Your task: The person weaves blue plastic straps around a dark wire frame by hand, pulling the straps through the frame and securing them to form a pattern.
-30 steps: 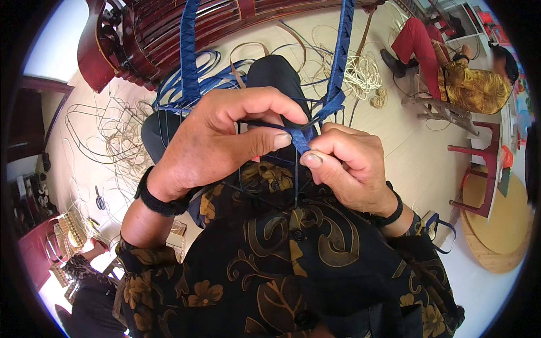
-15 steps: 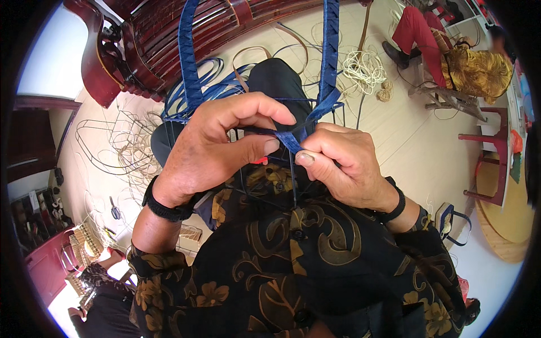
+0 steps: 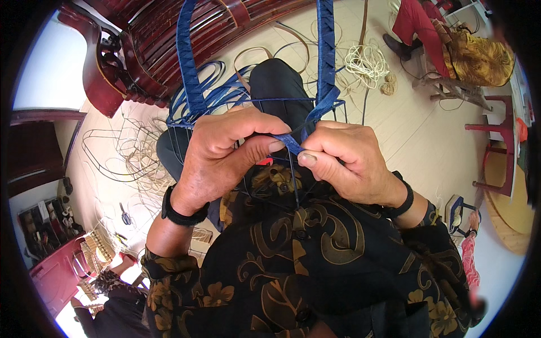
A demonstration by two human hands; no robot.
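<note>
A flat blue strip [image 3: 288,143], deep in colour and faintly glossy, is held across the short gap between the two hands, above the lap. By the left hand [image 3: 222,143] it is pinched between thumb and forefinger; by the right hand [image 3: 346,160] it is pressed under the thumb against the curled forefinger, so each grip is closed on it. Just above the right grip, a wrapped handle [image 3: 326,53] is seen, covered in slanting, overlapped blue turns, and it is matched by a second handle [image 3: 188,70] above the left grip. Around and below the grip, an open frame [image 3: 293,174] is formed by thin dark rods. Beyond it, loops of blue strapping [image 3: 217,84] are spread on the pale tiled floor [image 3: 406,129], which is also strewn with tangled brown cords [image 3: 141,149] left of the grip and a heap of cream cord [image 3: 366,66] to the upper right. Scissors [image 3: 125,214] are laid farther off at lower left. The room above the grip is filled by a dark red slatted settee [image 3: 180,36]; far right, a red stool [image 3: 499,149] is placed before round boards [image 3: 510,217].
</note>
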